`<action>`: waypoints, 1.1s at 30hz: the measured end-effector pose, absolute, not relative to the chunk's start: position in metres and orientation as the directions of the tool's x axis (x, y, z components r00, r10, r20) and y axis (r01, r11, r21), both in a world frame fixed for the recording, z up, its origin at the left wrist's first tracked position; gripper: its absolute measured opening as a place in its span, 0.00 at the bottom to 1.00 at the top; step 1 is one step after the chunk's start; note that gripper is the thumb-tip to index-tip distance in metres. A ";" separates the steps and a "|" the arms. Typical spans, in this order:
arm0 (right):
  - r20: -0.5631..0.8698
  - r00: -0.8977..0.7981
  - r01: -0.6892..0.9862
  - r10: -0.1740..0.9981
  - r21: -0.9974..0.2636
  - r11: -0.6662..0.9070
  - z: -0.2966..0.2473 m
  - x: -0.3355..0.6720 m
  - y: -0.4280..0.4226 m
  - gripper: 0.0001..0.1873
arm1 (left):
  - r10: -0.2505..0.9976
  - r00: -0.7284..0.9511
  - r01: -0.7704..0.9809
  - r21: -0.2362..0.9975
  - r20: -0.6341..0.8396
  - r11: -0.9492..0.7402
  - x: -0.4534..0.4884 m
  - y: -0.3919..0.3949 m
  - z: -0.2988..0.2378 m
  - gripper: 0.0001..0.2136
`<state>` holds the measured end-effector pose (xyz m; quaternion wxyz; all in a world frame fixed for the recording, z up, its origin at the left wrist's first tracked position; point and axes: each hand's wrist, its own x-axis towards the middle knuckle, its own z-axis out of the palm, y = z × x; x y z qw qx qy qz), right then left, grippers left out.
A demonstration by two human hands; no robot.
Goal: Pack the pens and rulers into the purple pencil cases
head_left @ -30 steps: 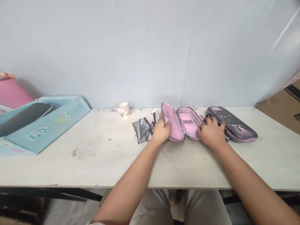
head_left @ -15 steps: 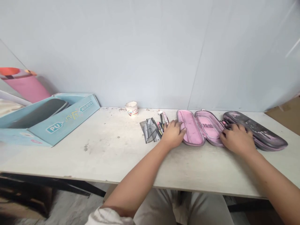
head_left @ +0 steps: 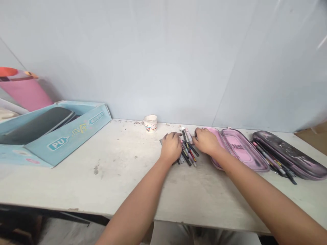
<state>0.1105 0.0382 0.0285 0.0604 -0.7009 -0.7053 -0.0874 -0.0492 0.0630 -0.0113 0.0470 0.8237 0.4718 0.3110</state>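
On the tabletop, a loose pile of pens point(head_left: 188, 153) lies between my two hands. My left hand point(head_left: 171, 148) rests at the pile's left side, over the dark see-through rulers, fingers apart and bent; it hides most of the rulers. At the pile's right, my right hand point(head_left: 206, 140) has its fingers loosely bent and apart, close to a pink and white tube point(head_left: 188, 136). That hand and forearm cover part of the pencil case point(head_left: 236, 144), which lies spread flat with its pink inside up and holds no pens.
Right of the spread case, a second bunch of pens point(head_left: 274, 161) lies against a closed dark pencil case point(head_left: 291, 154). A paper cup point(head_left: 150, 123) stands near the wall. At left is a blue box point(head_left: 68, 136) with a dark case point(head_left: 47, 124) inside.
My right hand has left the spread case's right side and moved left to the pens. My left hand has shifted left onto the rulers. The right-hand bunch of pens is now uncovered.
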 end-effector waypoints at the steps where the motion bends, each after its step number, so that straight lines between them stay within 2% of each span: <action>1: 0.162 0.026 0.999 0.986 0.039 -0.033 0.025 0.102 0.045 0.17 | 0.809 0.364 0.751 0.369 0.461 -0.548 -0.049 0.062 -0.012 0.16; 5: 0.053 0.109 0.992 0.993 0.056 -0.112 0.016 0.089 0.060 0.22 | 0.801 0.387 0.749 0.351 0.457 -0.562 -0.048 0.059 -0.013 0.16; 12: 0.073 0.141 0.987 0.987 0.065 -0.146 0.019 0.089 0.057 0.20 | 0.788 0.426 0.731 0.344 0.444 -0.589 -0.047 0.056 -0.017 0.17; 14: 0.164 0.144 0.988 0.976 0.032 -0.151 0.021 0.090 0.048 0.18 | 0.780 0.428 0.715 0.357 0.456 -0.601 -0.046 0.054 -0.016 0.20; 17: 0.408 0.109 0.993 0.907 -0.094 -0.077 0.023 0.094 0.028 0.16 | 0.765 0.448 0.674 0.386 0.463 -0.629 -0.044 0.050 -0.012 0.23; 20: 0.623 0.036 0.970 0.781 -0.210 0.123 0.020 0.096 0.005 0.15 | 0.741 0.489 0.598 0.442 0.460 -0.669 -0.040 0.044 -0.006 0.22; 23: 0.770 -0.038 0.925 0.637 -0.215 0.314 0.015 0.096 -0.010 0.13 | 0.686 0.571 0.500 0.472 0.451 -0.726 -0.035 0.037 -0.002 0.20; 27: 0.853 -0.081 0.886 0.516 -0.175 0.429 0.011 0.096 -0.018 0.09 | 0.622 0.658 0.430 0.465 0.425 -0.774 -0.028 0.028 -0.001 0.16; 33: 0.865 -0.078 0.863 0.495 -0.190 0.468 0.007 0.105 -0.022 0.07 | 0.636 0.622 0.426 0.485 0.456 -0.764 -0.028 0.025 -0.002 0.19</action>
